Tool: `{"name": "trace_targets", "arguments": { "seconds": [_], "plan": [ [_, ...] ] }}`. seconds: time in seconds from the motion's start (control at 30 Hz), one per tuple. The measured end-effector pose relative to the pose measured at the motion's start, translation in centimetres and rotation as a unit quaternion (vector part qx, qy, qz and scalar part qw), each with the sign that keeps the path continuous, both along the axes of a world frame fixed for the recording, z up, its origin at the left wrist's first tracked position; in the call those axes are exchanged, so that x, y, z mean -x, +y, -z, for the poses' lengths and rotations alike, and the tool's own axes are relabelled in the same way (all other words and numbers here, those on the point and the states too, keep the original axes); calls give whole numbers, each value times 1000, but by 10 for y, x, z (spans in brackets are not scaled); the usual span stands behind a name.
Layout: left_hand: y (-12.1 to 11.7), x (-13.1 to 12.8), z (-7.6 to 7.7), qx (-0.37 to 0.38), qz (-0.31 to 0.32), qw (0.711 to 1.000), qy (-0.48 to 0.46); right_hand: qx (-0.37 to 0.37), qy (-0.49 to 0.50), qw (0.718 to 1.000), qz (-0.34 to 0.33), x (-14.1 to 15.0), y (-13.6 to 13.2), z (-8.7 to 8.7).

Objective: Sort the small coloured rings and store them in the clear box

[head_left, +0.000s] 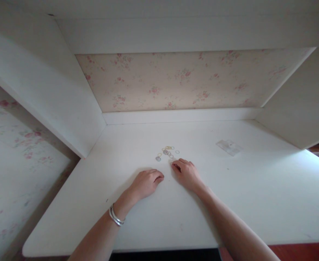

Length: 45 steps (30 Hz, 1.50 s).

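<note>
A small cluster of thin gold and silver rings [166, 151] lies on the white desk, some overlapping; a lone silver ring [177, 152] sits just to the right. Close below the cluster is my right hand [185, 173], its thumb and index finger pinched together; whatever may be between the fingertips is too small to name. My left hand [147, 182] rests on the desk nearer to me and left of the right one, with fingers curled and thumb pressed against them. Its fingertips hide anything they may hold. Two silver bangles [116, 216] circle the left wrist.
A clear plastic bag [229, 147] lies flat on the desk [257, 195] to the right. White side panels [74, 90] and an overhead board [181, 34] frame the desk. Floral wallpaper [181, 79] covers the back. Tiny dark specks dot the surface.
</note>
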State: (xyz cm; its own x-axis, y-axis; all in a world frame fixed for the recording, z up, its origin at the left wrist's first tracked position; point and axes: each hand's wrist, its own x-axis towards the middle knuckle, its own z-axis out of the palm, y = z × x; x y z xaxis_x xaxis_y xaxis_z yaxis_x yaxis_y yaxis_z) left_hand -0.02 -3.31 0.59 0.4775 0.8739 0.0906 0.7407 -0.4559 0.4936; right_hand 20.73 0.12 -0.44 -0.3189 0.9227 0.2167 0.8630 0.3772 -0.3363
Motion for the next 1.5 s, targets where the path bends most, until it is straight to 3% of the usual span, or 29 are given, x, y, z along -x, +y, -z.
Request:
{"name": "trace_targets", "arguments": {
  "seconds": [0.47,0.63,0.8,1.03,1.5],
  "plan": [
    [-1,-1,-3,15,-12,1000,-4,-1,-4,1000,-22,0,0,1],
    [1,4,-5,85,-30,993,-80,-6,77,995,-57,1,-3,1],
    [7,13,-8,163,-76,965,-189,-3,131,983,-131,12,-15,-1],
    [15,18,-9,192,-143,930,-279,4,101,977,-187,24,-23,-2],
    [14,17,-10,214,-139,920,-297,-5,59,979,-197,25,-24,-2]
  ]
}}
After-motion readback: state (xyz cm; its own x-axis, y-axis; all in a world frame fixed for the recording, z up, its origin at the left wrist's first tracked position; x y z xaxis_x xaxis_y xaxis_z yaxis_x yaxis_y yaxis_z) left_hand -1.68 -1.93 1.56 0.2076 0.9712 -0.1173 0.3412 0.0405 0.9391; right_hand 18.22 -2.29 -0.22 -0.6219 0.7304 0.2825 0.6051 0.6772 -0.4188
